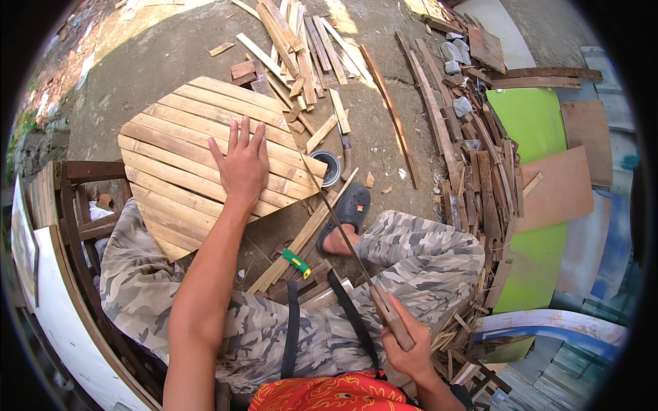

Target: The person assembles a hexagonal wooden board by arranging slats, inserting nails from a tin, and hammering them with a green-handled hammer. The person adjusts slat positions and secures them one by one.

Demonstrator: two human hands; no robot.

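Note:
My left hand (245,164) lies flat with its fingers spread on a many-sided panel of pale wooden slats (171,161), which rests over my left leg. My right hand (409,340) is wrapped round the wooden handle of a handsaw (349,250). Its long, thin blade shows nearly edge-on and slants up and away to the panel's right edge. The blade's far end meets or overlaps that edge; I cannot tell how deep it sits in the wood.
Beside the panel stands a round tin (325,168). A green-and-yellow tool handle (296,263) lies on loose strips near my clog (354,209). Wood offcuts (301,51) are heaped ahead. Stacked scrap planks (485,178) and boards line the right; a wooden frame (75,205) stands left.

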